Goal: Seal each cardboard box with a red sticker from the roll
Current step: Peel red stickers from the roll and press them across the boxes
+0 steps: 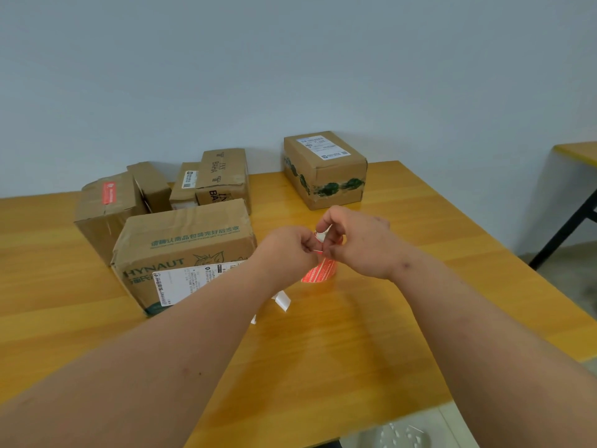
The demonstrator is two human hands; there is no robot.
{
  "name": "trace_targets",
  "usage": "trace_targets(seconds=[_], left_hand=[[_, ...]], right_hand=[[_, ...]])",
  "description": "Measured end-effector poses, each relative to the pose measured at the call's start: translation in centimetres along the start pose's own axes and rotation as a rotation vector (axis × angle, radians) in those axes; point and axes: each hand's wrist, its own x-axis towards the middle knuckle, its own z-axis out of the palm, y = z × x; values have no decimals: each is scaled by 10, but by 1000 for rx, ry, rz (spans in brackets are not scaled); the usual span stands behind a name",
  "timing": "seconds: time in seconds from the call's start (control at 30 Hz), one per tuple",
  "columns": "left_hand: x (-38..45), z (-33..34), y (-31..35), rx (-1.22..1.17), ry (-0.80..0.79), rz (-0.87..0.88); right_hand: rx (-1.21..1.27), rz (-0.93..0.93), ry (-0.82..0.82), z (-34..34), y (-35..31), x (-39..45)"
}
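A yellow wooden surface (371, 334) is standing against a pale wall (290, 59); a second table (578, 153) is showing at right.

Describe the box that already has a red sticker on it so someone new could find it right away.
Start at the wooden table and look to the cluster of cardboard boxes at its far left. The sealed box is the leftmost one, tilted, behind the big HYNAUT box. It alone has a red sticker on top.

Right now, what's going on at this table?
A person holds both hands together above the wooden table. The left hand and right hand pinch a strip of red stickers, apparently peeling one off its white backing. Several cardboard boxes sit behind. One box at the far left already carries a red sticker; the nearest large box shows none.
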Motion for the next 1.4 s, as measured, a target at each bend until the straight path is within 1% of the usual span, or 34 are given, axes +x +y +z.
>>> trace_targets(seconds=[0.07, 0.27, 0.33, 0.7, 1.07, 1.4], left_hand=[[2, -1, -1, 6, 12, -22], [2, -2, 1, -27, -10, -49], [2, -1, 1, -36, -15, -46], [5, 0, 0, 94, -8, -5], [3, 1, -2, 96, 56, 5], [3, 2, -2, 41, 46, -30]], right_hand=[[-25, 5, 19, -1, 1, 1], [-272, 25, 39, -1, 1, 2], [-309, 21, 51, 0, 1, 3], [-371, -25, 63, 4, 2, 6], [-398, -67, 97, 9, 1, 6], [-367, -83, 108, 11, 2, 4]])
